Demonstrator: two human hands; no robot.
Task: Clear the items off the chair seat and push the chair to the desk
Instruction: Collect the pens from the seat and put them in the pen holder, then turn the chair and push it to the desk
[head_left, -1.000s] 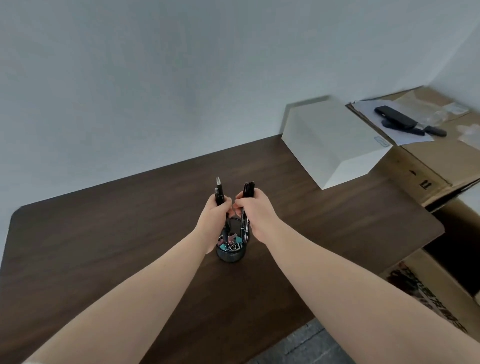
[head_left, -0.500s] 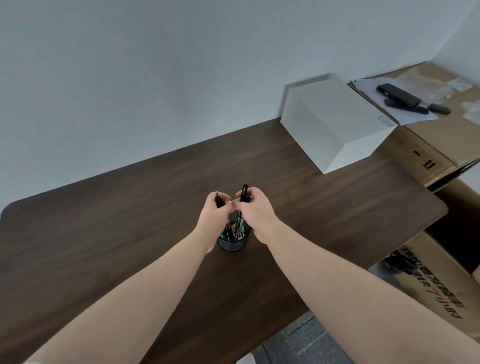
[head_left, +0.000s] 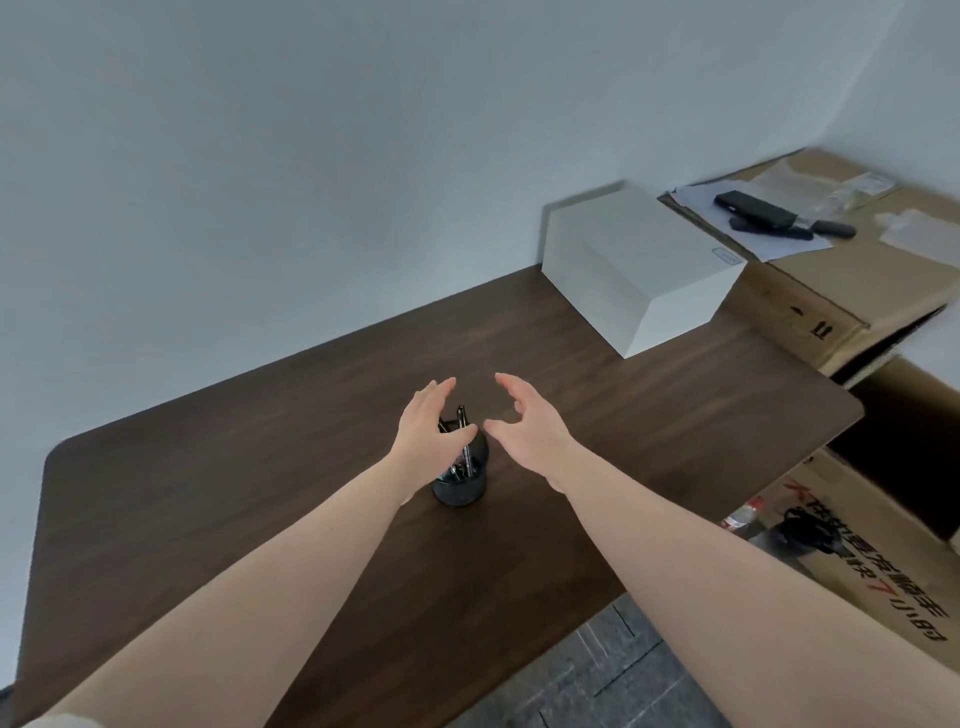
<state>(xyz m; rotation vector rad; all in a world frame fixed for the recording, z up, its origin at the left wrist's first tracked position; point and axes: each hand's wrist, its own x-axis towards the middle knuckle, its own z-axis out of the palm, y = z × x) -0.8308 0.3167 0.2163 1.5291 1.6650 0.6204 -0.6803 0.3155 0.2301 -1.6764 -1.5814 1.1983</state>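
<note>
A small black pen cup (head_left: 462, 486) stands on the dark wooden desk (head_left: 260, 478), near its middle. Black pens (head_left: 461, 418) stick up out of the cup. My left hand (head_left: 428, 431) hovers over the cup's left side, fingers spread, holding nothing. My right hand (head_left: 527, 428) is just right of the cup, also open and empty, apart from it. The chair is out of view.
A white box (head_left: 639, 270) sits at the desk's far right corner by the wall. Cardboard boxes (head_left: 852, 291) stand to the right, with papers and black devices (head_left: 756, 208) on top. Another printed carton (head_left: 878, 545) lies on the grey floor (head_left: 597, 680).
Both hands have let go of the pens, which dropped into the cup, and opened and drawn slightly apart. The cup has not moved on the desk.
</note>
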